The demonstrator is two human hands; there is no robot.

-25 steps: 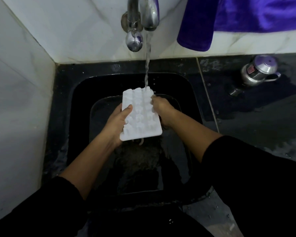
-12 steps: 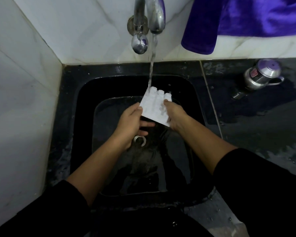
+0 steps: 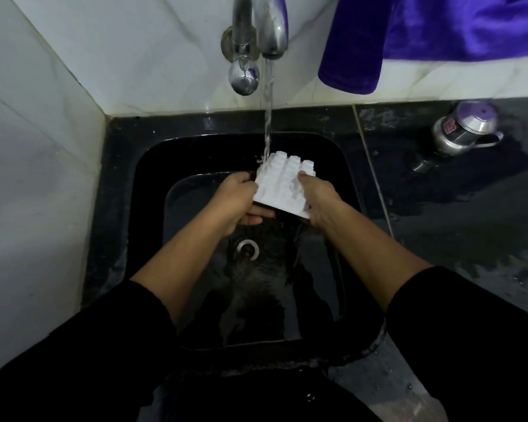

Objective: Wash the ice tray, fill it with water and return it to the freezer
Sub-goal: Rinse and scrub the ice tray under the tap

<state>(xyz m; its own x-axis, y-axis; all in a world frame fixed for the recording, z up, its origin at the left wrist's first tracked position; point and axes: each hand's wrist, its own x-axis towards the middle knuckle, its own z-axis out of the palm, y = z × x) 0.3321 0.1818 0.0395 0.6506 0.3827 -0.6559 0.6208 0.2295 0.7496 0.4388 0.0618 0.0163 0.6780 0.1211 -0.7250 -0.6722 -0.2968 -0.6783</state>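
A white ice tray [image 3: 282, 185] is held over the black sink [image 3: 122, 190], its bumpy underside facing up and its far end tilted upward. Water runs from the chrome tap [image 3: 272, 28] onto the tray's far left corner. My left hand [image 3: 240, 202] grips the tray's left edge, fingers underneath. My right hand [image 3: 319, 201] grips its right edge, thumb on top. The tray's open cell side is hidden.
The sink's round drain [image 3: 247, 249] lies below my hands. A steel flask with a handle [image 3: 464, 129] lies on the wet dark counter [image 3: 470, 208] at the right. A purple cloth [image 3: 433, 32] hangs over the white ledge behind. White tiled walls close the left and back.
The tray went from lying nearly flat with its whole underside showing to being tipped up at the far end. My left hand slid from the side to under it.
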